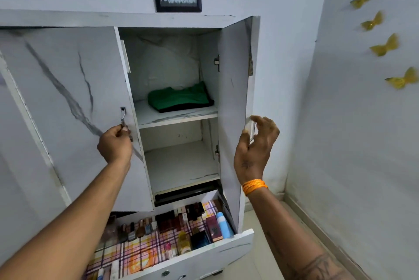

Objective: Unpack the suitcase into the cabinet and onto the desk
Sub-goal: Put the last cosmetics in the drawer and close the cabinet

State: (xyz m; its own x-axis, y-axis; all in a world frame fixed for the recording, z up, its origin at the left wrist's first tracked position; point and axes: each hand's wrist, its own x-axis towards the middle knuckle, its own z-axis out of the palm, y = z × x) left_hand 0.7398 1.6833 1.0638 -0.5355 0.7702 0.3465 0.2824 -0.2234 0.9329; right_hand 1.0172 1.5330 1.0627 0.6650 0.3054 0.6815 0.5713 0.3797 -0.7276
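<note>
The cabinet [172, 102] stood ahead with 2 doors, their long axes upright. The left hand [115, 143] pinched the key [123, 121] at the left door's [68, 98] edge; the right hand [256, 143], fingers loosely spread, touched the right door's [233, 102] handle. Folded green clothing [179, 98] lay on the far upper shelf between them.

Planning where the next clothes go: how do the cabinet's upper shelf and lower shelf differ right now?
The upper shelf holds folded green clothing over something black; the lower shelf shows only bare board. The upper shelf has a taller compartment above it than the lower shelf. Both are white, marble-patterned, and exposed by the open right door.
</note>
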